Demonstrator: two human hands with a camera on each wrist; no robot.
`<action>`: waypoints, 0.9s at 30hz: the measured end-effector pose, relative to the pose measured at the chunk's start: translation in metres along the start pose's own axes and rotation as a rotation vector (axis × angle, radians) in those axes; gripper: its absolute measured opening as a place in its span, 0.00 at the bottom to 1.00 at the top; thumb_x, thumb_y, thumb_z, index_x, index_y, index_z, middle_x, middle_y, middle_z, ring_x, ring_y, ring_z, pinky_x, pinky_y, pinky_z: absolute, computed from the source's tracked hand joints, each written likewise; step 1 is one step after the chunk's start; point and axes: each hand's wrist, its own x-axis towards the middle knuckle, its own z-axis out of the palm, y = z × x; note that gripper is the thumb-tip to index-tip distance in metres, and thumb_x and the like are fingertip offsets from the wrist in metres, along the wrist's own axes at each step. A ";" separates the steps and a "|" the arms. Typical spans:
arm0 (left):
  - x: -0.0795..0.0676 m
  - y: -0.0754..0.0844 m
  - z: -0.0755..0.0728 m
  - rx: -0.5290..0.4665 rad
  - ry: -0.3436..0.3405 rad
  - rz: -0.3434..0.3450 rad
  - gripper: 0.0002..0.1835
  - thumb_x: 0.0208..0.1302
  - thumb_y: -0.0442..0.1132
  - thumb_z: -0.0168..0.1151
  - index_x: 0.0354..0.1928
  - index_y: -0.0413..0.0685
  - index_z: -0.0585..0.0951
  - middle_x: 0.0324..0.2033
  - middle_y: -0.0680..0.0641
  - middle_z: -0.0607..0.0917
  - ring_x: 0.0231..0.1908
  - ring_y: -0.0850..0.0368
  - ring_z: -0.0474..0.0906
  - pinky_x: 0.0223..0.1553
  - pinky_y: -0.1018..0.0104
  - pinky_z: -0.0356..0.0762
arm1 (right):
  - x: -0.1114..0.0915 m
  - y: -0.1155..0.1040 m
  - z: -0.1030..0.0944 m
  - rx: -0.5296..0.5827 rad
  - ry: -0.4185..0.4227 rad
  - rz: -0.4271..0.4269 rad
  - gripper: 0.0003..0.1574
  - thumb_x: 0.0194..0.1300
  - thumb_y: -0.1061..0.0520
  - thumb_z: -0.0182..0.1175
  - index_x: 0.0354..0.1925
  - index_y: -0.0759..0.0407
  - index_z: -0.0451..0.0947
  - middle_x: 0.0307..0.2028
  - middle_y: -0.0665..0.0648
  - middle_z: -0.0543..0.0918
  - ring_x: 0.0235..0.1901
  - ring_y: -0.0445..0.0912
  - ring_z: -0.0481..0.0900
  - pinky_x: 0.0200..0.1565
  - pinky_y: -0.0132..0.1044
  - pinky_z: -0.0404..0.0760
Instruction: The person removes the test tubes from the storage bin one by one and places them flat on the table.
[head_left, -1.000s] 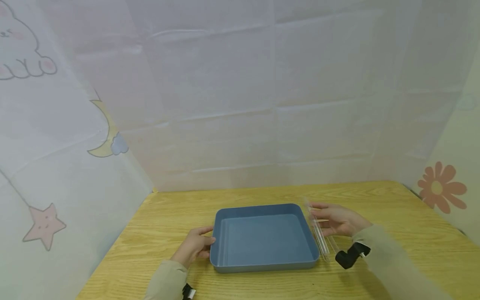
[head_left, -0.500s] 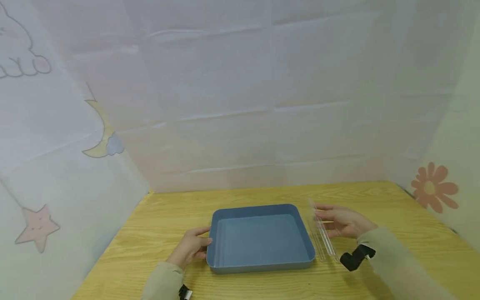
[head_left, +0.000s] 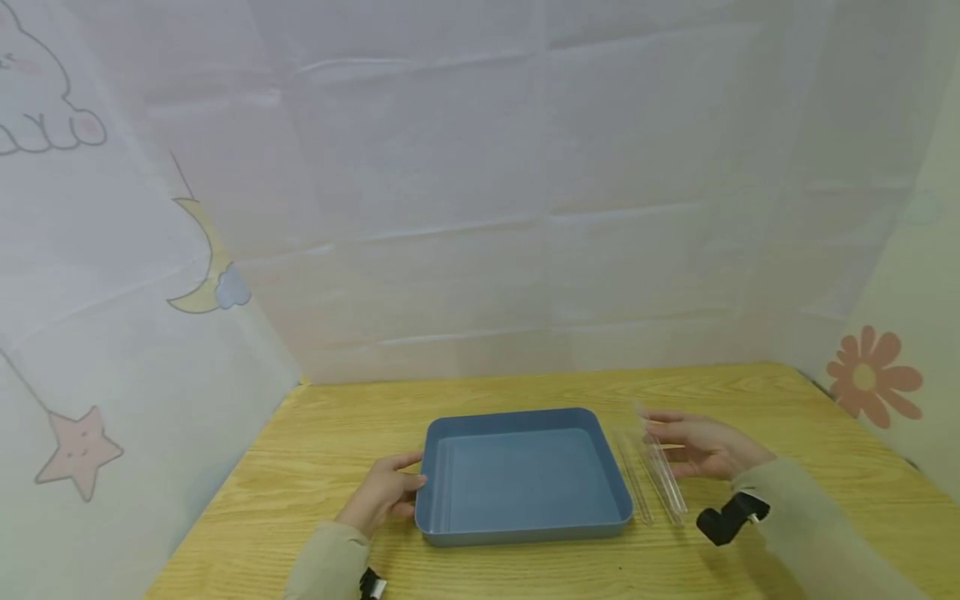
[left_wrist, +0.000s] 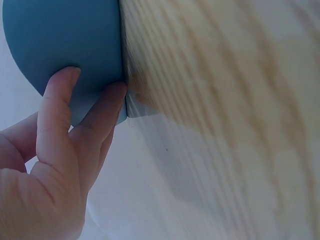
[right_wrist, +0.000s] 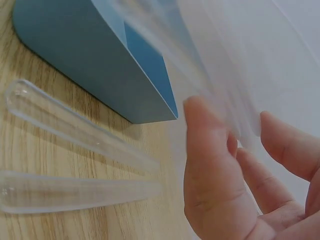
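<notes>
A blue rectangular tray (head_left: 525,483) sits on the wooden table. My left hand (head_left: 382,492) is at its left side; in the left wrist view, extended fingertips (left_wrist: 62,82) touch the outer wall. Right of the tray, my right hand (head_left: 701,446) pinches clear tubing-like test tube material (right_wrist: 200,65) between thumb and fingers, slanted above the table. Blur and transparency hide whether it is one tube or more. Below it, the right wrist view shows two clear round-ended test tubes, an upper tube (right_wrist: 75,125) and a lower tube (right_wrist: 75,192), lying apart on the wood.
The wooden table (head_left: 360,417) meets a pale printed cloth backdrop (head_left: 450,208) behind and at both sides. Each wrist wears a black camera mount; the right mount (head_left: 731,518) hangs low over the table, close to the tubes.
My right hand has shifted right, away from the tray, carrying the held test tube material. A tube lying alongside the tray now shows separately. My left hand stays at the tray's left side.
</notes>
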 end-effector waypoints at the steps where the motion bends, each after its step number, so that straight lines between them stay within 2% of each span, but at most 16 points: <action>1: 0.000 0.000 0.000 0.001 0.000 0.000 0.26 0.66 0.22 0.54 0.67 0.27 0.65 0.36 0.39 0.86 0.31 0.51 0.84 0.25 0.64 0.83 | 0.000 0.000 -0.001 -0.006 -0.003 0.000 0.48 0.72 0.56 0.56 0.76 0.65 0.39 0.54 0.57 0.73 0.50 0.49 0.75 0.47 0.47 0.80; 4: 0.000 0.000 0.000 0.003 -0.003 0.004 0.26 0.66 0.22 0.54 0.67 0.27 0.65 0.35 0.40 0.86 0.30 0.52 0.84 0.22 0.67 0.81 | 0.000 0.002 -0.006 -0.007 -0.008 0.000 0.47 0.72 0.56 0.56 0.76 0.63 0.41 0.55 0.58 0.71 0.51 0.49 0.74 0.47 0.48 0.79; 6: 0.000 0.000 0.000 0.003 -0.001 0.005 0.26 0.66 0.22 0.54 0.66 0.27 0.66 0.34 0.40 0.86 0.29 0.52 0.84 0.20 0.69 0.79 | -0.001 0.003 -0.009 0.013 -0.016 -0.002 0.42 0.72 0.56 0.57 0.76 0.59 0.48 0.53 0.56 0.73 0.50 0.48 0.75 0.48 0.48 0.79; 8: -0.001 0.000 0.000 0.003 0.001 0.009 0.26 0.66 0.22 0.54 0.66 0.27 0.66 0.34 0.40 0.86 0.29 0.53 0.84 0.19 0.69 0.79 | -0.001 0.004 -0.011 0.039 -0.023 -0.003 0.33 0.72 0.57 0.57 0.71 0.52 0.59 0.48 0.53 0.75 0.48 0.48 0.76 0.47 0.48 0.79; 11: 0.000 -0.001 -0.001 0.003 0.005 0.008 0.26 0.66 0.22 0.54 0.67 0.27 0.66 0.34 0.40 0.86 0.28 0.53 0.84 0.19 0.70 0.78 | -0.002 0.004 -0.013 0.068 -0.035 -0.003 0.21 0.72 0.57 0.57 0.60 0.44 0.69 0.44 0.51 0.76 0.46 0.47 0.76 0.46 0.47 0.80; 14: 0.000 -0.001 -0.001 0.003 0.003 0.001 0.26 0.66 0.22 0.54 0.67 0.27 0.65 0.34 0.40 0.86 0.28 0.53 0.84 0.19 0.69 0.79 | -0.004 0.003 -0.013 0.082 -0.027 0.006 0.17 0.72 0.57 0.57 0.55 0.41 0.70 0.43 0.51 0.77 0.45 0.47 0.77 0.44 0.45 0.80; 16: 0.000 -0.001 -0.001 0.003 -0.001 0.000 0.27 0.66 0.22 0.54 0.67 0.27 0.65 0.34 0.40 0.86 0.29 0.53 0.83 0.20 0.69 0.80 | -0.006 0.003 -0.013 0.084 -0.015 0.011 0.19 0.72 0.57 0.57 0.57 0.42 0.70 0.43 0.51 0.77 0.45 0.47 0.77 0.43 0.44 0.80; 19: 0.000 -0.002 -0.001 0.004 -0.001 -0.002 0.27 0.66 0.22 0.54 0.67 0.27 0.65 0.34 0.40 0.86 0.29 0.53 0.83 0.21 0.68 0.80 | -0.008 0.003 -0.015 0.082 -0.001 0.019 0.26 0.72 0.57 0.57 0.65 0.48 0.64 0.43 0.52 0.77 0.45 0.48 0.77 0.43 0.44 0.80; 23: 0.000 -0.001 0.000 0.005 0.012 -0.002 0.26 0.66 0.22 0.54 0.67 0.27 0.65 0.34 0.40 0.86 0.29 0.52 0.83 0.22 0.67 0.81 | -0.010 0.004 -0.020 0.064 0.006 0.015 0.39 0.73 0.57 0.55 0.74 0.56 0.51 0.44 0.52 0.77 0.45 0.47 0.78 0.43 0.43 0.81; 25: 0.001 -0.001 0.000 0.006 0.020 -0.001 0.26 0.66 0.22 0.54 0.66 0.27 0.65 0.34 0.40 0.86 0.30 0.51 0.83 0.23 0.66 0.81 | -0.010 0.006 -0.022 0.075 0.000 0.013 0.34 0.72 0.57 0.56 0.72 0.52 0.57 0.43 0.52 0.78 0.44 0.47 0.78 0.42 0.43 0.82; 27: 0.001 -0.001 0.000 0.008 0.025 0.002 0.26 0.66 0.22 0.54 0.66 0.27 0.66 0.34 0.40 0.86 0.30 0.51 0.83 0.23 0.66 0.81 | -0.011 0.007 -0.024 0.085 -0.022 0.007 0.24 0.73 0.57 0.55 0.64 0.46 0.67 0.42 0.52 0.78 0.42 0.46 0.79 0.42 0.42 0.82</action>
